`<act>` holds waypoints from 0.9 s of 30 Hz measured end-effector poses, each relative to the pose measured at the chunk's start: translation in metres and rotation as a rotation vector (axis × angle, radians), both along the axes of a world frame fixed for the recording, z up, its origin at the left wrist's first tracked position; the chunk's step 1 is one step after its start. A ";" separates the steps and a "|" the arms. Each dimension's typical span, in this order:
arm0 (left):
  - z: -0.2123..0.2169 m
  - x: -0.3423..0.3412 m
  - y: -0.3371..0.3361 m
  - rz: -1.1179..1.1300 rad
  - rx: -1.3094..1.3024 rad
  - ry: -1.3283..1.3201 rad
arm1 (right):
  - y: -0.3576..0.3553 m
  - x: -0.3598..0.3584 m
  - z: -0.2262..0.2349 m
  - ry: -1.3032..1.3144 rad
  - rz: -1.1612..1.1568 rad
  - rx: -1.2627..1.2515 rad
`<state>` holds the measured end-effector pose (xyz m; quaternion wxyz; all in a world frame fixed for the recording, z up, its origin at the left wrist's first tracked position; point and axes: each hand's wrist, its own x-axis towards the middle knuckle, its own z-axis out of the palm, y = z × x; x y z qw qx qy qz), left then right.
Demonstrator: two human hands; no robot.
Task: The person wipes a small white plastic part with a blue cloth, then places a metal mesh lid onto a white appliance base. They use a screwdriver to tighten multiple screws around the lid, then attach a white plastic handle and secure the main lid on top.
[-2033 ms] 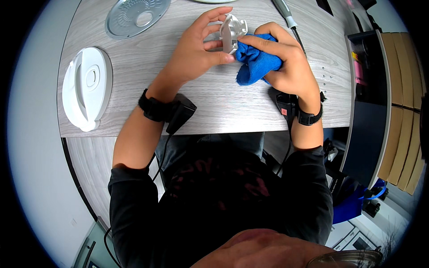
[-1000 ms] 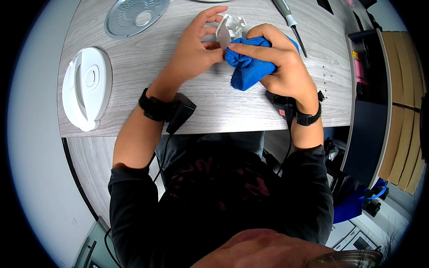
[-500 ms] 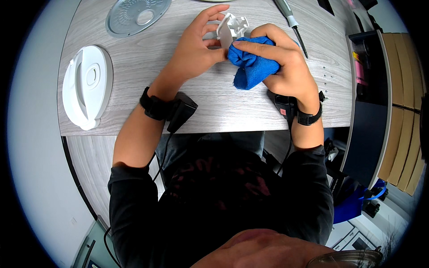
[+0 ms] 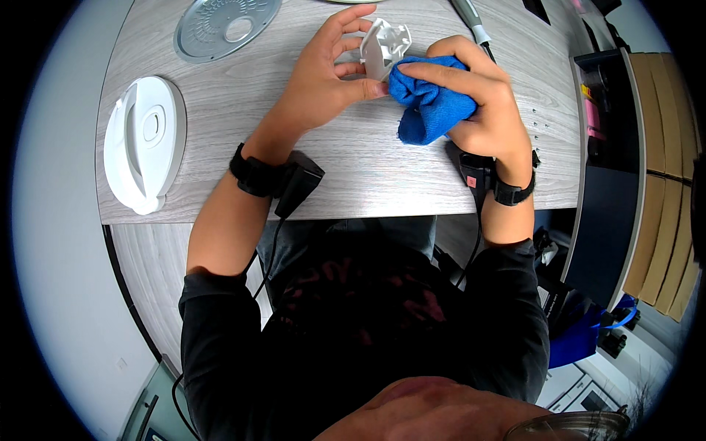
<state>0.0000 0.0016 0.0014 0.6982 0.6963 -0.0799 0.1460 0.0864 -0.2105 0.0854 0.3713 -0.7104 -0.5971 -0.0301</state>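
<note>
My left hand is closed on a small white plastic housing, thumb at its lower edge and fingers along its left side. Bosses and recesses show on the part's far right side. In my right hand a bunched blue cloth is pinched, its loose end hanging toward the table's near edge. The cloth lies close against the lower right corner of the housing; whether they touch is hard to tell.
A white oval lid with a handle lies at the left. Farther back are a grey perforated disc and a screwdriver. Several tiny screws lie right of my right hand. A dark shelf borders the table's right side.
My right hand and the blue cloth have shifted slightly to the right. The white housing has turned a little and moved slightly right in my left hand.
</note>
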 end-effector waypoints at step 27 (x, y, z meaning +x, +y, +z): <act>0.002 0.000 0.002 -0.040 -0.014 -0.037 | -0.001 0.005 -0.002 0.003 0.025 0.004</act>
